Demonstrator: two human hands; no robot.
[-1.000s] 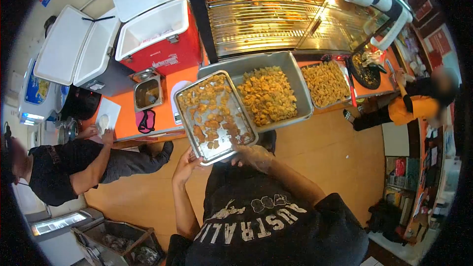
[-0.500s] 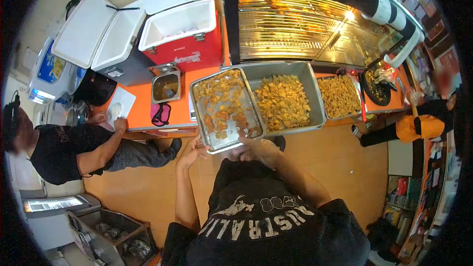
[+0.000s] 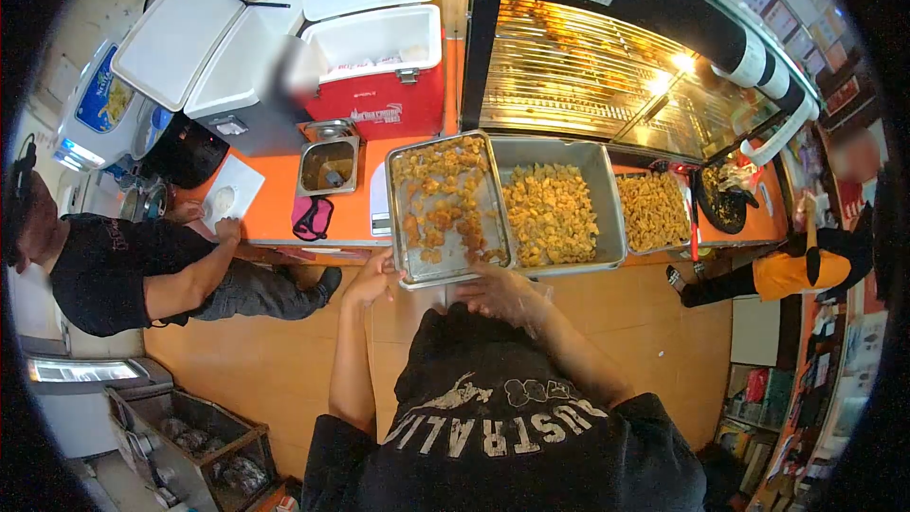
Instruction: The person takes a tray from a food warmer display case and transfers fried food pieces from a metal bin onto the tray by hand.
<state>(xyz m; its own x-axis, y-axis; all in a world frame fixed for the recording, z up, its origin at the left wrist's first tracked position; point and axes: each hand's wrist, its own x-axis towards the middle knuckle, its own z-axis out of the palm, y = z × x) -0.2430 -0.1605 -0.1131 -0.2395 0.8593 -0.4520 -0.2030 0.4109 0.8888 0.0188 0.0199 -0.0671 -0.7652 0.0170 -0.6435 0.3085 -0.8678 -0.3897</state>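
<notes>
**Two hands at the near edge of a tray of fried pieces**

Head view. A shallow metal tray (image 3: 445, 209) carrying golden fried pieces (image 3: 438, 192) sits at the centre of the frame, its far part over the orange table (image 3: 275, 213) and its right edge overlapping a deeper pan (image 3: 555, 213) heaped with similar food. The left hand (image 3: 372, 277) grips the tray's lower left corner, fingers curled against the rim. The right hand (image 3: 502, 292), covered by a clear glove, meets the tray's lower edge just right of centre; whether it is closed on the rim cannot be told. A third pan (image 3: 654, 210) of food lies further right. Above the pans stands a lit warming cabinet (image 3: 588, 71). In the upper left are an open red cooler (image 3: 379, 85) and a small steel container (image 3: 329, 166). At the left edge, another person (image 3: 123, 270) leans on the table; a person in orange (image 3: 806, 270) stands at the right edge.
</notes>
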